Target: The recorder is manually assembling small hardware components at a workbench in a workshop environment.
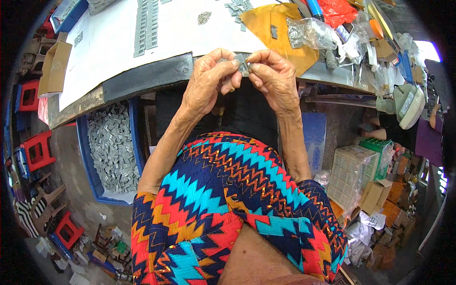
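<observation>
At the table's front edge, my left hand (pixel 213 76) pinches a small flat grey part (pixel 241 61) between thumb and fingers. My right hand (pixel 274 78) is closed at the part's other side, its thumb and forefinger pressed together by the part's edge. A tiny shiny bit shows at those fingertips, too small to name. Beyond my hands, similar grey parts stand in neat rows (pixel 141 28) on white paper. A little heap of tiny metal pieces (pixel 204 18) lies right of the rows, and loose grey parts (pixel 237 6) are scattered farther right.
Brown paper (pixel 259 21) and a clear plastic bag (pixel 308 33) lie right, near a red bag (pixel 336 13). An open cardboard box (pixel 54 66) stands at the table's left edge. Below is a blue crate (pixel 84 156) full of grey parts. Plastic crates (pixel 349 171) stand lower right.
</observation>
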A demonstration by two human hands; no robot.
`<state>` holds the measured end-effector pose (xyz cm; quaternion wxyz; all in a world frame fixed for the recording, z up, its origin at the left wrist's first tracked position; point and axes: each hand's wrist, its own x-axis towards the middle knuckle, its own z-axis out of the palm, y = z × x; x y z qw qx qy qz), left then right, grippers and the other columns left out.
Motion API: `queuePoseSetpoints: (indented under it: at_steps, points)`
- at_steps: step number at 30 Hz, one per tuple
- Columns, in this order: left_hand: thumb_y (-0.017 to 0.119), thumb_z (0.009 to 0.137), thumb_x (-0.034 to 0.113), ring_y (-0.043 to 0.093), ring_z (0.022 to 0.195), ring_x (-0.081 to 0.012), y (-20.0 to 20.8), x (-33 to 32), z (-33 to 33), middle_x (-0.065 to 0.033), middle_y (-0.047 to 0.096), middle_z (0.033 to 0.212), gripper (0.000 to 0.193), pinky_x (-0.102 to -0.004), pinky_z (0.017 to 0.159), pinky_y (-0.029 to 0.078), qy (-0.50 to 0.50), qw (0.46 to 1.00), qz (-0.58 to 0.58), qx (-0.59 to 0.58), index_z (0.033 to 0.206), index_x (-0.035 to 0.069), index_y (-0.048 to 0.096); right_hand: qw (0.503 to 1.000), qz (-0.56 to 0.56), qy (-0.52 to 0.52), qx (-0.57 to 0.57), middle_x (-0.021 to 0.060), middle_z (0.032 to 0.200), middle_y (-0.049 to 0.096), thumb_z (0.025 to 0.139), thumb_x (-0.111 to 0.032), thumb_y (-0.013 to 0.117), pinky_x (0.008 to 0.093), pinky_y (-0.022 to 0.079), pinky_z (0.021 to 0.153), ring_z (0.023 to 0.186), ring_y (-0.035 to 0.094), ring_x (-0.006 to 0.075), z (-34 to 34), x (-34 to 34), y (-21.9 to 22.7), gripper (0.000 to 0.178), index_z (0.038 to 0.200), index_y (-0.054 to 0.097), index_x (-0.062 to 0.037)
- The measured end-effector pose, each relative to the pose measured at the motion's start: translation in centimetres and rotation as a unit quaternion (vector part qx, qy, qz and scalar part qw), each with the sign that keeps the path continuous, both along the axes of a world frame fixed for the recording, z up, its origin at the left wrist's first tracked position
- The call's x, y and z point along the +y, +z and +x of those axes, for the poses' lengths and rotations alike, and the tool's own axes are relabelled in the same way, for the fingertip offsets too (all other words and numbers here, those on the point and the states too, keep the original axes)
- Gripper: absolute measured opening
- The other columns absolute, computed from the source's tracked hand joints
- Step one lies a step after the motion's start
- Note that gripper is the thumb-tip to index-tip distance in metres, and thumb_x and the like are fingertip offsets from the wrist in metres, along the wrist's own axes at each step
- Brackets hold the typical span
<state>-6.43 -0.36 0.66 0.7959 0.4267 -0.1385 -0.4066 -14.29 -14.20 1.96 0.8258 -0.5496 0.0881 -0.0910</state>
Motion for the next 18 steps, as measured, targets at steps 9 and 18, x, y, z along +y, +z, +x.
queuePoseSetpoints:
  at_steps: [9,18]
  points:
    - [0.050,0.085,0.014,0.044,0.050,-0.0055,-0.06,-0.26,-0.12,-0.0049,0.055,0.063,0.014,-0.0166,0.044,0.033,-0.018,1.000,0.011,-0.024,0.090,0.001,0.050,0.998,-0.049,0.023,0.023,-0.0002,0.064,0.053,0.081,-0.006,0.056,0.0134,0.030,0.042,0.051,0.045,0.0026,-0.17,-0.59,0.04,0.013,0.091,0.056,0.0019]
    - [0.047,0.088,0.020,0.046,0.057,-0.0052,-0.19,-0.20,-0.27,-0.0038,0.055,0.069,0.020,-0.0164,0.049,0.035,-0.026,0.997,0.018,-0.066,0.095,0.001,0.051,0.991,-0.129,0.014,0.045,-0.0004,0.065,0.055,0.081,-0.006,0.056,0.0132,0.031,0.042,0.052,0.046,0.0019,-0.39,-0.23,-0.08,0.012,0.090,0.057,0.0007]
